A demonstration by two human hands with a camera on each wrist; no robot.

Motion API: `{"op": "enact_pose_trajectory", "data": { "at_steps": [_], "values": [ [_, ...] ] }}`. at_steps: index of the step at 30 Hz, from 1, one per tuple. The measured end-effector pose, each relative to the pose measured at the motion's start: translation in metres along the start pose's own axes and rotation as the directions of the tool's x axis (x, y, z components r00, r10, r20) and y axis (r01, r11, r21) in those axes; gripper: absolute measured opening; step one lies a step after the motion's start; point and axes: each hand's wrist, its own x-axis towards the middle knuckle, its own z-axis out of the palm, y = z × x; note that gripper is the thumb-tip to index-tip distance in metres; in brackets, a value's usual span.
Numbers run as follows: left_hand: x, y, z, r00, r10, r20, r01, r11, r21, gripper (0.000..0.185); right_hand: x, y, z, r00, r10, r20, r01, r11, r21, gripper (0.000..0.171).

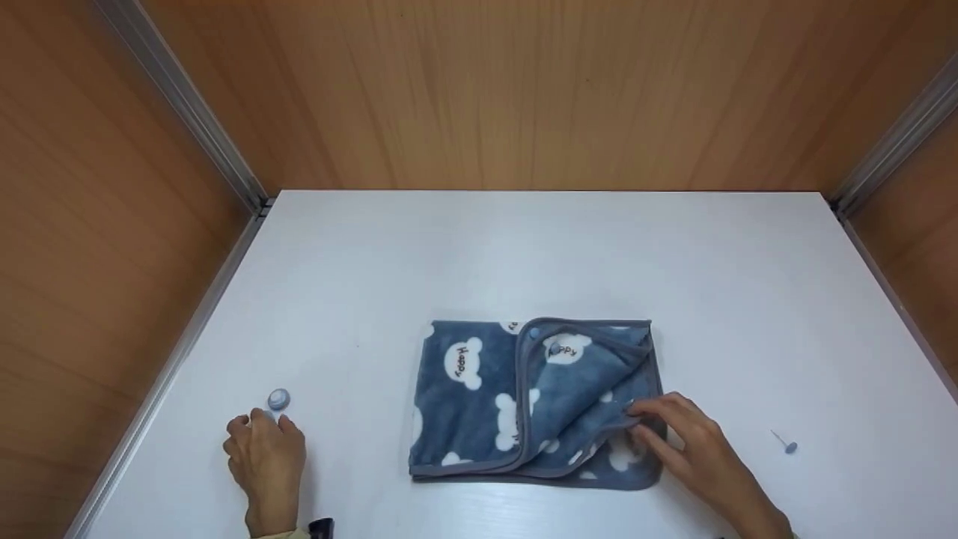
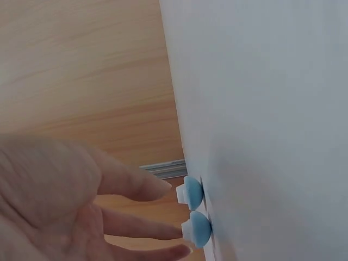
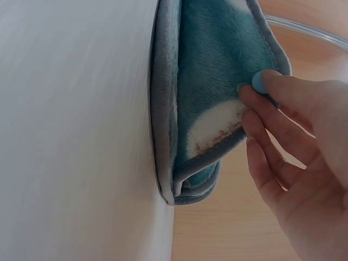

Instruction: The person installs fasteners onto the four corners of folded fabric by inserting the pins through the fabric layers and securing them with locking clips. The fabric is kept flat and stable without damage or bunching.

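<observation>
A folded blue fleece blanket (image 1: 471, 419) with white bear shapes and grey-blue edging lies on the white table. My right hand (image 1: 700, 442) pinches a lifted edge of its upper layer. In the right wrist view, a round light-blue piece (image 3: 259, 82) shows at that edge, under the thumb. Far to the left, my left hand (image 1: 266, 457) is low over the table with fingers bent loosely. By its fingertips stand two light-blue caps with white stems, an upper cap (image 2: 193, 193) and a lower cap (image 2: 200, 229). Whether a finger touches the lower cap, I cannot tell.
A blue-headed pin (image 1: 790, 448) lies on the table to the right of my right hand. Small blue round pieces show near the blanket's top, one of them a blue dot (image 1: 554, 348). Wooden panels (image 1: 524, 97) wall the table at back and sides.
</observation>
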Motion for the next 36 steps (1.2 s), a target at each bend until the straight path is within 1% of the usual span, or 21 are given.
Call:
{"op": "enact_pose_trajectory", "data": {
  "at_steps": [3,6,9,14,21,24,27,31,34,36],
  "values": [
    [0.002,0.001,0.000,0.999,-0.028,0.028,0.028,1.000,0.004,0.035,0.000,0.001,0.000,1.000,-0.019,-0.009,0.019,1.000,0.002,0.042],
    [0.002,0.002,0.001,0.998,-0.046,0.031,0.046,0.999,-0.018,0.035,0.000,0.001,0.000,1.000,-0.019,-0.009,0.019,1.000,0.006,0.042],
    [0.001,0.001,0.001,0.999,-0.038,0.027,0.039,0.998,-0.050,0.035,0.000,0.001,0.000,1.000,-0.010,-0.006,0.010,1.000,0.008,0.042],
    [0.001,0.000,0.002,0.999,-0.022,0.026,0.024,0.996,-0.085,0.032,0.000,0.001,0.000,1.000,-0.022,-0.011,0.022,1.000,0.010,0.042],
    [0.000,-0.002,0.002,1.000,0.020,-0.020,-0.022,0.996,-0.086,0.023,0.000,-0.001,0.001,1.000,-0.005,0.002,0.005,1.000,0.016,0.043],
    [0.000,-0.001,0.002,0.999,0.012,-0.037,-0.015,0.997,-0.082,0.025,0.000,0.000,0.001,1.000,-0.003,0.001,0.003,1.000,0.017,0.043],
    [-0.001,0.001,0.002,0.999,-0.012,-0.044,0.008,0.996,-0.092,0.030,0.000,0.001,0.000,1.000,-0.003,-0.001,0.003,1.000,0.021,0.043],
    [-0.001,0.004,0.002,0.999,-0.015,-0.051,0.008,0.990,-0.144,0.034,0.000,0.001,0.000,1.000,-0.024,-0.008,0.024,0.999,0.026,0.044],
    [-0.001,0.007,0.001,0.998,-0.006,-0.058,-0.005,0.983,-0.185,0.034,0.000,0.001,0.001,0.999,-0.045,-0.017,0.045,0.999,0.026,0.046],
    [-0.001,0.009,0.001,0.998,-0.006,-0.060,-0.007,0.978,-0.211,0.034,0.000,0.001,0.000,0.999,-0.043,-0.016,0.044,0.999,0.026,0.045]
  ]
}}
